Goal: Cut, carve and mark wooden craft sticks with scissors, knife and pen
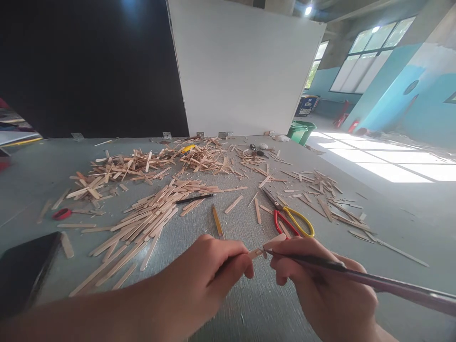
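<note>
Near the bottom centre, my left hand (223,266) pinches a small pale wooden stick piece (255,253) between thumb and fingers. My right hand (320,280) is closed round a long, thin dark tool (356,276), whose tip meets the end of that piece. Another rounded wooden stick (276,241) sticks out at my right fingertips; whether it is gripped there is unclear. Just beyond my right hand lie scissors (292,219) with one red and one yellow handle. A yellow craft knife or pencil (216,221) lies beyond my left hand.
Piles of wooden sticks (149,209) cover the grey table's left and centre, with a black pen (195,198) among them. A red tape ring (62,214) and dark flat device (30,266) lie left. Scattered sticks (326,209) lie right. Upright panels (242,71) stand behind.
</note>
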A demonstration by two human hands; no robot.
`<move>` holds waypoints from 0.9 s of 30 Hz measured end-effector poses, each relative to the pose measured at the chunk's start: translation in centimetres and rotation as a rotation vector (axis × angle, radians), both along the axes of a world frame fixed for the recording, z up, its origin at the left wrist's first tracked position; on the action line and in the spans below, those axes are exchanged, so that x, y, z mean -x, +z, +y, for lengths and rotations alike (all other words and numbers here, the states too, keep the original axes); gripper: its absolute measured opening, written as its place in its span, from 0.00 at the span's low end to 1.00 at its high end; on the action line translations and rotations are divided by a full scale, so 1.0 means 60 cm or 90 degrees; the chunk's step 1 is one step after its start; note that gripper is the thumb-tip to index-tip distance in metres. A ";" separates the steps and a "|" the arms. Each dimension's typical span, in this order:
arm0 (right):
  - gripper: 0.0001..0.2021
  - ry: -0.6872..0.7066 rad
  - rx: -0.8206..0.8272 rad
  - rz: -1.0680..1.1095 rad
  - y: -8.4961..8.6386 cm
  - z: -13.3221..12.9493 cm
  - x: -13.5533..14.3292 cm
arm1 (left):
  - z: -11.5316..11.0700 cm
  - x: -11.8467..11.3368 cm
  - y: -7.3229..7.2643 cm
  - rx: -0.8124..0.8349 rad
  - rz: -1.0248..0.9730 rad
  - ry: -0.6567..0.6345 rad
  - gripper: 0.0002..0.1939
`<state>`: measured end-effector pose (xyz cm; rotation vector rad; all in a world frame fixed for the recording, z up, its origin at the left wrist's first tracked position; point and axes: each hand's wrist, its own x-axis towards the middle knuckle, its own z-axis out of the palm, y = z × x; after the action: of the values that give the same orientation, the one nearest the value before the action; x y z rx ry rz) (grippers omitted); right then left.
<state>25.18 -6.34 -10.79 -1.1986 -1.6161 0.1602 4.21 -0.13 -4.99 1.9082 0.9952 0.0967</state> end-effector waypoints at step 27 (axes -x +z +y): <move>0.06 0.054 -0.018 -0.088 0.007 -0.003 -0.007 | -0.002 0.005 -0.002 0.022 0.057 -0.009 0.23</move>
<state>25.59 -6.52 -10.37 -1.1412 -1.7851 0.1094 3.92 -0.26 -5.12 1.9014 1.0355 -0.0146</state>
